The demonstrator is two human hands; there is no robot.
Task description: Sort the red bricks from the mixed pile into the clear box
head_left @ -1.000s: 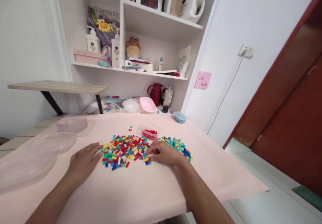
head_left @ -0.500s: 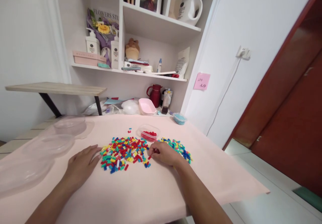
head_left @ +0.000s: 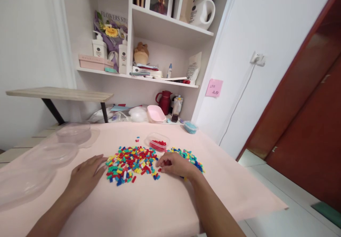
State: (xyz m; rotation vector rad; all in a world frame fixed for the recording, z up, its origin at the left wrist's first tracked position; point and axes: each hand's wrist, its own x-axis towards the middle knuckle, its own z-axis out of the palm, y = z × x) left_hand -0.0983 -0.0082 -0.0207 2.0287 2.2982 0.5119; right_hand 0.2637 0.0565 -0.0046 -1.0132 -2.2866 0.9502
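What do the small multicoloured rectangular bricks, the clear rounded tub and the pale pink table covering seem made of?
Small multicoloured rectangular bricks: probably hard, smooth plastic, given uniform bright colours. Clear rounded tub: likely thin, glossy plastic; red pieces show through its wall. Pale pink table covering: matte, perhaps fabric or soft vinyl; it drapes at the edge, leaving either possible.

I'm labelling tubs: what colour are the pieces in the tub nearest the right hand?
The pieces are red, as the head view shows.
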